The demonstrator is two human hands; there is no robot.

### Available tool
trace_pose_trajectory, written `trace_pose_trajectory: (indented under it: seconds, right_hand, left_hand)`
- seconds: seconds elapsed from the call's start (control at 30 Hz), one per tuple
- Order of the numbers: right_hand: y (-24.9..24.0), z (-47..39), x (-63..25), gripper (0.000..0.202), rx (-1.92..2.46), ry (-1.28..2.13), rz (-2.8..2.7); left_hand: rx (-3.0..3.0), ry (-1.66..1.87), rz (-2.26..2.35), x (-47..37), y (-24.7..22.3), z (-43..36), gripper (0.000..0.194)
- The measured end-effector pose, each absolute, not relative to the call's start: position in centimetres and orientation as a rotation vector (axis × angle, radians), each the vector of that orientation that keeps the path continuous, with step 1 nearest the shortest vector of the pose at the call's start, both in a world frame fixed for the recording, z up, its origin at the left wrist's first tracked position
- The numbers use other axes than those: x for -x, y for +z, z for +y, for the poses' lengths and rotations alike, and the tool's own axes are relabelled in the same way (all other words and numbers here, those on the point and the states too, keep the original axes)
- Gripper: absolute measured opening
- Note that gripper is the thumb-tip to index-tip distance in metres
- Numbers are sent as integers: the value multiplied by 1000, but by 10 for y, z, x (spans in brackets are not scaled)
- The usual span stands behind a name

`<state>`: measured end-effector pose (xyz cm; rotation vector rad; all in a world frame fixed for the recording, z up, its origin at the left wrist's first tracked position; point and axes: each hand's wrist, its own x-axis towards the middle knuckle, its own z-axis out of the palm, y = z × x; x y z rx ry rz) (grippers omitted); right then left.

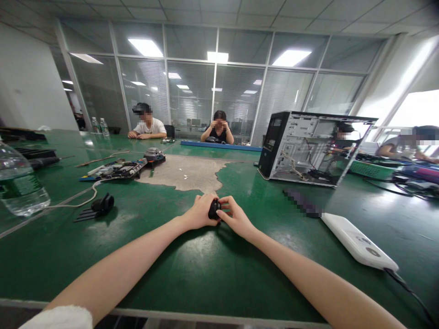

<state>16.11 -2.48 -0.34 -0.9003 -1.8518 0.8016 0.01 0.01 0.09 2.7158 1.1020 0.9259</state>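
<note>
While the left hand (202, 211) is closed around a small black object (214, 209), the right hand (237, 218) grasps the right side of it between thumb and bent fingers. Both hands meet at the middle of the green table (202, 269), just on the near side of a bare grey patch (192, 172) with a ragged edge. What the small black object is cannot be told, since the fingers cover part of it.

To the left of the hands, well apart from them, a black slatted part (99, 205) with a rounded end lies on the table. Beyond it sits a circuit board assembly (118, 169), with a pale cable (89, 197) running near it towards a clear plastic bottle (22, 185) at the far left side.

On the right, farther off than the hands, an open computer case (308, 148) stands upright, its inside exposed. Nearer, a long white device (358, 240) lies at a slant, a dark cord (409, 292) leaving its near end; its far end meets a dark purple item (302, 202), blurred by pixelation. A green basket (372, 170) stands behind, to the right.

Across the table, a person in white (151, 127) rests both arms on the surface, and a person in black (218, 130) has both hands raised to the head.
</note>
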Motion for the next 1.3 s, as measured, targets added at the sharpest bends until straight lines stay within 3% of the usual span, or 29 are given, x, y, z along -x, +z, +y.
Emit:
trace_pose_trajectory:
  seconds: [0.37, 0.67, 0.83, 1.03, 1.3]
  right_hand:
    - [-5, -24, -162, 24, 889, 932, -1833]
    - [-3, -27, -161, 18, 875, 697, -1891]
    - [-4, -26, -161, 27, 910, 753, -1876]
    - [-2, -27, -162, 24, 898, 890, -1868]
    - [-4, -27, -161, 18, 894, 689, -1905]
  left_hand:
    - [-2719, 923, 1106, -1, 1, 0, 55]
    - [-2733, 937, 1080, 0, 0, 1, 58]
    - [-2722, 929, 1094, -1, 2, 0, 56]
    - [-2725, 944, 1106, -2, 1, 0, 53]
    - [-2717, 954, 1101, 0, -2, 3, 59]
